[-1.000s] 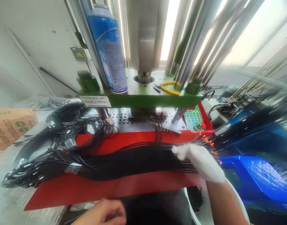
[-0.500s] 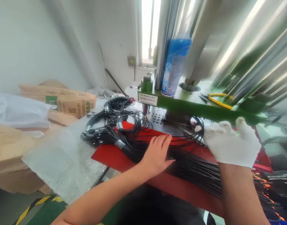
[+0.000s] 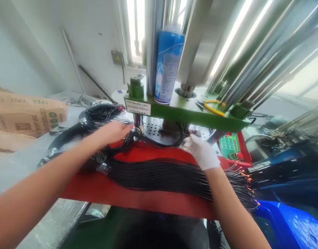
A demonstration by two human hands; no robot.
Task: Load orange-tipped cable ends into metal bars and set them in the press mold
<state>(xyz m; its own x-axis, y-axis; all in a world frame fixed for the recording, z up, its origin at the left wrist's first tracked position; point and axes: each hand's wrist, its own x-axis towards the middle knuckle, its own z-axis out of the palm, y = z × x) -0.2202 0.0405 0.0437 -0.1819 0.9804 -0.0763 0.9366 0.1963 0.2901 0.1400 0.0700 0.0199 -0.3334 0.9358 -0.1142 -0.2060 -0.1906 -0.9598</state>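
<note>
My bare left hand reaches to the near left post of the green press, its fingers drawn together at a small bunch of black cables. That bunch curves across the front of the perforated metal plate. At its right end my right hand, in a white glove, has its fingers curled against the cables; its palm side is hidden. Below both hands a wide bundle of black cables lies flat on the red board. Orange tips show at its right end.
On the green press plate stand a blue spray can and yellow-handled pliers. A green keypad panel is at the right, a blue bin below. Coiled cables and a brown paper sack lie left.
My left hand has left the flat bundle and moved up-left to the small cable bunch. My gloved right hand has moved in against that bunch. The view has swung right.
</note>
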